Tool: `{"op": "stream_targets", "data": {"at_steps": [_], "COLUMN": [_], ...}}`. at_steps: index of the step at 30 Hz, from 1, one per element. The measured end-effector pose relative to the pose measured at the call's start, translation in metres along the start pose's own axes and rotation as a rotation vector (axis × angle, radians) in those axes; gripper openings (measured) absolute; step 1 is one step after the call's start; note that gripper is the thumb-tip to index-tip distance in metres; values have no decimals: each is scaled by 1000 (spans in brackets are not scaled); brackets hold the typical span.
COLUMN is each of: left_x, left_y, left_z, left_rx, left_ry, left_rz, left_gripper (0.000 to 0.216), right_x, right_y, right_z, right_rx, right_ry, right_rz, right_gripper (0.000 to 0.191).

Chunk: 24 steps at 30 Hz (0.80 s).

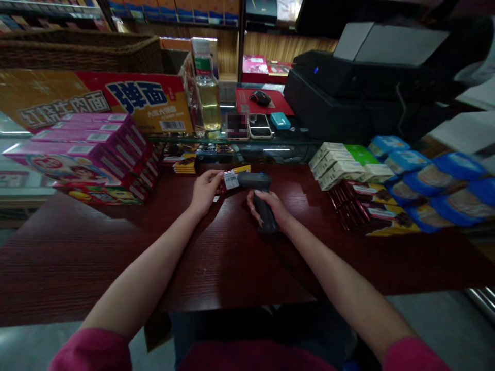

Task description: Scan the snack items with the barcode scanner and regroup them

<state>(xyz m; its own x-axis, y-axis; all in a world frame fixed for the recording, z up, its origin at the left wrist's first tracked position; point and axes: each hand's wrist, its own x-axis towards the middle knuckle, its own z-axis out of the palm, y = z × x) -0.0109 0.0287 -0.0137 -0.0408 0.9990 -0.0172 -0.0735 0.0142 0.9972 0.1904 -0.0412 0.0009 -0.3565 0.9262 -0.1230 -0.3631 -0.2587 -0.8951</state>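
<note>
While a wrapped packet (pixel 233 178) is pinched by the left hand (pixel 204 190) over the counter (pixel 216 263), a scanner (pixel 254 180) is gripped in the right hand (pixel 276 207) at the label (pixel 231 181); scanning is judged under way; stacked packets' (pixel 377 208) status cannot be determined

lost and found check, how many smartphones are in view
2: left smartphone beside the bottle of yellow liquid, right smartphone beside the turquoise case; others may be hidden.
</note>
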Motion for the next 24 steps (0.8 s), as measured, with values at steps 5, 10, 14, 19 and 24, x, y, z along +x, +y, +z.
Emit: {"op": "stream_targets", "data": {"at_steps": [5,10,14,19,24], "left_x": [-1,2,-1,-9,-5], "left_y": [-1,3,18,45,48], "left_z": [-1,-14,-37,-64,-90], "left_rx": [35,143,531,918,954], "left_ry": [-5,-196,-364,-84,288], "left_rz": [26,54,277,641,759], "left_gripper": [25,26,36,36,30], "right_x": [-4,-8,-13,-14,-11], "right_y": [2,5,5,3,1], "right_z": [2,3,4,0,-4], "right_rx": [-49,10,66,135,167], "right_ry": [8,97,200,292,297], "right_rz": [10,-52,-151,-234,-213], "right_gripper": [37,38,36,32,32]}}
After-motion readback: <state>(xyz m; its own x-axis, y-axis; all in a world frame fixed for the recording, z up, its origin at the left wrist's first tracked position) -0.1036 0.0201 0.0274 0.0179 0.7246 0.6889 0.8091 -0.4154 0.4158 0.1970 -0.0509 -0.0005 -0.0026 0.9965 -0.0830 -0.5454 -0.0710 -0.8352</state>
